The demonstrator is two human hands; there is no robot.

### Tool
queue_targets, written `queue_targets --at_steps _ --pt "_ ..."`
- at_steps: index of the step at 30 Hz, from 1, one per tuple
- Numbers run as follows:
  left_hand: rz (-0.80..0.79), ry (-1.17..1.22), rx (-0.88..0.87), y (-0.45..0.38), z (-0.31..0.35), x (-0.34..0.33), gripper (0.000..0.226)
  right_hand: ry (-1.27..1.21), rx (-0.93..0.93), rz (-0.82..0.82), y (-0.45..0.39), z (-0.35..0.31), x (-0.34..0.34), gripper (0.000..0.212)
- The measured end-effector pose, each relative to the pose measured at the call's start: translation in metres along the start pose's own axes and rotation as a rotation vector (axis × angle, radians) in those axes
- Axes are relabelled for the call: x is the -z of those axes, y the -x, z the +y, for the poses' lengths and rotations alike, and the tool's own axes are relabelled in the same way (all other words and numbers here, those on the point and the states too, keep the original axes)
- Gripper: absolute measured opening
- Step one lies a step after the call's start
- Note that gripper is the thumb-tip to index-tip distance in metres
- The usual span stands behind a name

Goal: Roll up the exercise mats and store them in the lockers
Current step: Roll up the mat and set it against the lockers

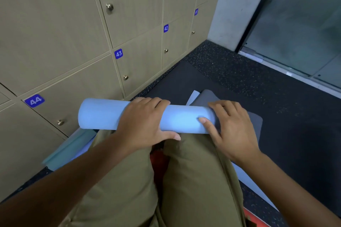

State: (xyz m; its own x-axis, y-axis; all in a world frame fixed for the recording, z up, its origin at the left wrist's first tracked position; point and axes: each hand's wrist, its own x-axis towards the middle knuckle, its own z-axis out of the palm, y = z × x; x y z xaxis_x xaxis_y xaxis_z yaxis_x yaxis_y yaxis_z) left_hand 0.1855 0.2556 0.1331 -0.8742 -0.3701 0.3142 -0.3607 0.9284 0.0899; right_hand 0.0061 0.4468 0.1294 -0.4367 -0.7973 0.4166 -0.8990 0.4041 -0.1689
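A light blue exercise mat point(103, 114), rolled into a tube, lies crosswise just beyond my knees. My left hand point(144, 121) wraps over the middle of the roll, fingers over the top and thumb at the near side. My right hand point(230, 125) holds the roll's right end, thumb pressed on the blue surface and fingers spread over the end. Under that hand a grey mat point(256, 125) lies flat on the floor. The lockers point(73, 42), beige doors with brass knobs and blue number tags 41 to 44, stand shut at the left and ahead.
A teal mat edge point(70, 149) and a pale mat point(245, 177) lie under my legs. Black speckled rubber floor point(239, 75) stretches ahead and right. A concrete pillar point(236, 5) and a glass door point(304, 24) stand at the far right. Red flooring point(252, 215) shows at the bottom.
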Motion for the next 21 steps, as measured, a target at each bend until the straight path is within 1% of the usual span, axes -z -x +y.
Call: queue_targets --at_steps 2,4,7,10,11,13,15,16,18,19,21 --pt "-0.087 -0.019 0.006 -0.011 -0.003 0.001 0.102 0.019 -0.055 0.007 0.000 0.006 -0.004 0.058" --pt "-0.161 -0.051 0.000 -0.020 -0.006 0.000 0.105 -0.026 -0.099 0.002 -0.003 0.012 -0.011 0.064" --pt "-0.124 -0.094 -0.088 -0.028 -0.009 0.001 0.116 -0.025 -0.102 0.030 -0.013 0.019 -0.021 0.070" --pt "-0.092 -0.161 -0.261 -0.030 -0.012 -0.002 0.107 0.008 -0.096 0.030 -0.024 0.022 -0.024 0.077" --pt "-0.089 -0.186 -0.288 -0.031 -0.013 -0.003 0.106 0.010 -0.099 0.015 -0.026 0.023 -0.025 0.079" --pt "-0.085 -0.237 -0.275 -0.036 -0.013 -0.004 0.108 -0.003 -0.107 -0.007 -0.029 0.025 -0.024 0.081" --pt "-0.088 -0.261 -0.266 -0.043 -0.011 -0.002 0.104 -0.096 -0.164 -0.028 -0.031 0.028 -0.021 0.078" --pt "-0.098 -0.254 -0.267 -0.048 -0.011 -0.001 0.099 -0.186 -0.225 -0.030 -0.032 0.030 -0.018 0.072" --pt "-0.132 -0.204 -0.251 -0.059 -0.012 0.003 0.088 -0.427 -0.360 0.027 -0.034 0.033 -0.009 0.055" --pt "-0.137 -0.170 -0.234 -0.064 -0.013 0.006 0.083 -0.530 -0.408 0.066 -0.034 0.036 -0.004 0.051" --pt "-0.121 -0.086 -0.190 -0.074 -0.014 0.012 0.081 -0.666 -0.448 0.108 -0.037 0.041 0.009 0.061"
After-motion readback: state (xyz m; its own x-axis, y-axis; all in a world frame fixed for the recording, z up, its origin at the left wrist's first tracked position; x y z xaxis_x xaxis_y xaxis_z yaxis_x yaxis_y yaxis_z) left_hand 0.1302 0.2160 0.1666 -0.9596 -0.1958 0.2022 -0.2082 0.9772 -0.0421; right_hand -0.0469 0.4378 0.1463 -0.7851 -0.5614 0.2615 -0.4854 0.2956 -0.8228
